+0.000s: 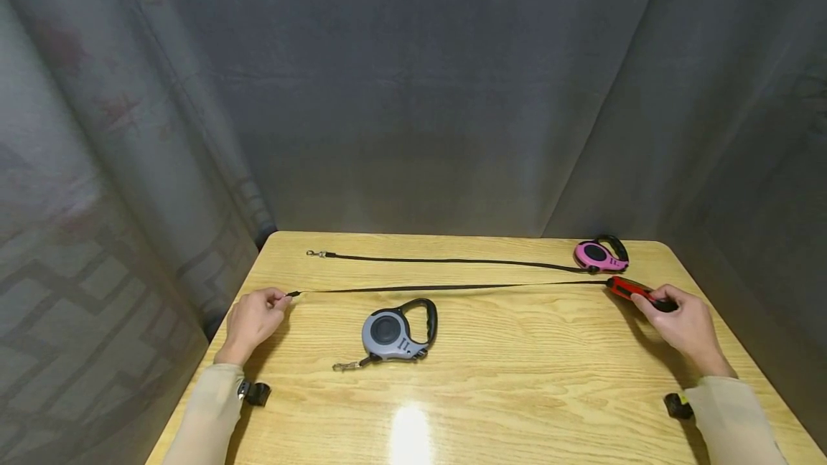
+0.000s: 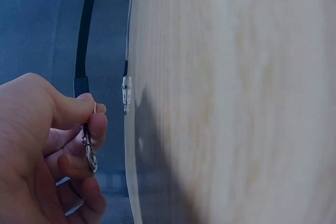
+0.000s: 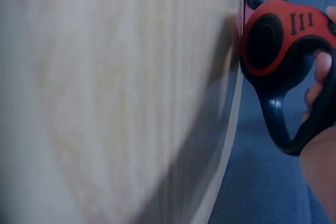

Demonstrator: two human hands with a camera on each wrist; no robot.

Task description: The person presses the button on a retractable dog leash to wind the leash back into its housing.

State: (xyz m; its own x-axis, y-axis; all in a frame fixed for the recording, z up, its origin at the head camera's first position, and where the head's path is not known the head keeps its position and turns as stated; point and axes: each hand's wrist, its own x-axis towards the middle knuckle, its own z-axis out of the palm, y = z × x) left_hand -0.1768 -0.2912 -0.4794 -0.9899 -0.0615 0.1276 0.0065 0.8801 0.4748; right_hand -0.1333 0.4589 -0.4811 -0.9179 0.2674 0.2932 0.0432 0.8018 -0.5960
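Observation:
My right hand (image 1: 681, 321) grips the black loop handle of a red and black retractable dog leash (image 3: 268, 40) over the table's right side. Its black strap (image 1: 413, 288) stretches across to my left hand (image 1: 255, 318) at the table's left. There, thumb and fingers pinch the strap's end by the metal snap hook (image 2: 90, 150), which hangs among the fingers. Between the hands, nearer the front, lies a grey and black retractable leash (image 1: 388, 336), its strap drawn in and its clip pointing left.
Along the table's back edge a pink and black retractable leash (image 1: 597, 255) lies at the right, its strap (image 1: 446, 260) pulled out leftward to a metal clip (image 1: 316, 254). Grey curtains (image 1: 413, 92) hang behind and beside the wooden table (image 1: 517, 400).

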